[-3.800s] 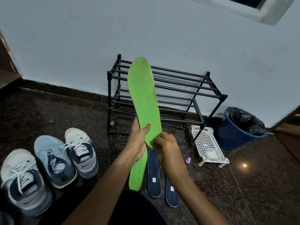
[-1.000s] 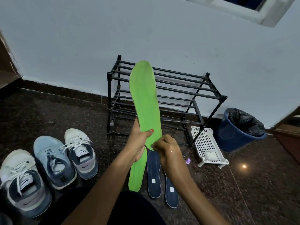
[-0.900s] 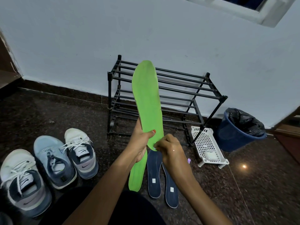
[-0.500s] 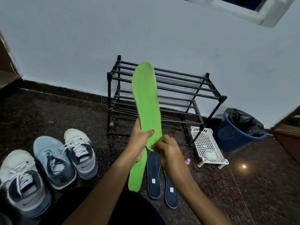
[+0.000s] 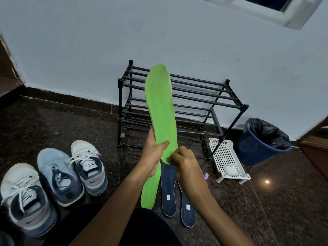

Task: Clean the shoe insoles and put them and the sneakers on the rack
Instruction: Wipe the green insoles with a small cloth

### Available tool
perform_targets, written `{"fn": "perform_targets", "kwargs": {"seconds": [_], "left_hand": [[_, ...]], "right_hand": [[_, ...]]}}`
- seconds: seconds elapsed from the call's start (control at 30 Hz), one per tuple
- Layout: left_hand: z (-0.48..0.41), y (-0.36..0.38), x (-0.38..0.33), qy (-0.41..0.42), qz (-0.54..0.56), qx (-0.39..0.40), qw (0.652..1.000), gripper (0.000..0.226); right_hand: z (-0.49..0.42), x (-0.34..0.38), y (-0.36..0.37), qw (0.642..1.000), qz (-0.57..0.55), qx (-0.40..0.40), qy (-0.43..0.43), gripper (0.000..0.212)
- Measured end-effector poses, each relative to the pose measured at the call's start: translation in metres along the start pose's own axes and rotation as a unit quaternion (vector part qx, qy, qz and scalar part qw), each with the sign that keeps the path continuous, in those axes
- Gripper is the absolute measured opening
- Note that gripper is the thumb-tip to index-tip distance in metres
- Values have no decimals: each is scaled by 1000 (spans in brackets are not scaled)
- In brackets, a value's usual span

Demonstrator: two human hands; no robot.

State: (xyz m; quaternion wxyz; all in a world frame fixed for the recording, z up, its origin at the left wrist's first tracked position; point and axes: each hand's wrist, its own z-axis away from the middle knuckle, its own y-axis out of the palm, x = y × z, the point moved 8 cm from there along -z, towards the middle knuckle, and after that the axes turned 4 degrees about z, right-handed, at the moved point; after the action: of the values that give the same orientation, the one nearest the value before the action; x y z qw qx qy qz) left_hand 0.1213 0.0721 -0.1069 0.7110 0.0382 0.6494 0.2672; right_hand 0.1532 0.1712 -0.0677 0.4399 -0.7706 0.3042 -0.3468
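Observation:
My left hand grips a bright green insole near its heel and holds it upright in front of the black shoe rack. The curled fingers of my right hand pinch the heel's lower edge; whether they hold anything else is hidden. A second green insole lies on the floor below my left hand. Two navy insoles lie beside it. Three sneakers stand at the left: a white and navy one, a light blue one, and another white and navy one.
The rack's shelves hold nothing and it stands against the white wall. A white perforated basket sits at the rack's right foot, with a blue bin lined in black beyond it. A small purple object lies on the dark stone floor.
The held green insole's tip has drifted slightly right and lower. My right hand has made small shifts at the heel edge. Everything on the floor is unmoved.

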Motion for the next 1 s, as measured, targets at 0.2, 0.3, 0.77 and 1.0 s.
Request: {"fn": "perform_targets", "kwargs": {"seconds": [0.2, 0.3, 0.77, 1.0], "left_hand": [[2, 2, 0, 0, -12, 10, 1000, 59], [1, 0, -1, -2, -2, 2, 1000, 56], [6, 10, 6, -34, 38, 27, 998, 26], [1, -1, 3, -19, 28, -20, 999, 31]], "right_hand": [[-10, -12, -7, 999, 16, -36, 30, 24], [-5, -6, 0, 999, -12, -30, 14, 26], [-32, -25, -14, 991, -33, -102, 79, 14], [-14, -8, -2, 996, -53, -58, 29, 20]]}}
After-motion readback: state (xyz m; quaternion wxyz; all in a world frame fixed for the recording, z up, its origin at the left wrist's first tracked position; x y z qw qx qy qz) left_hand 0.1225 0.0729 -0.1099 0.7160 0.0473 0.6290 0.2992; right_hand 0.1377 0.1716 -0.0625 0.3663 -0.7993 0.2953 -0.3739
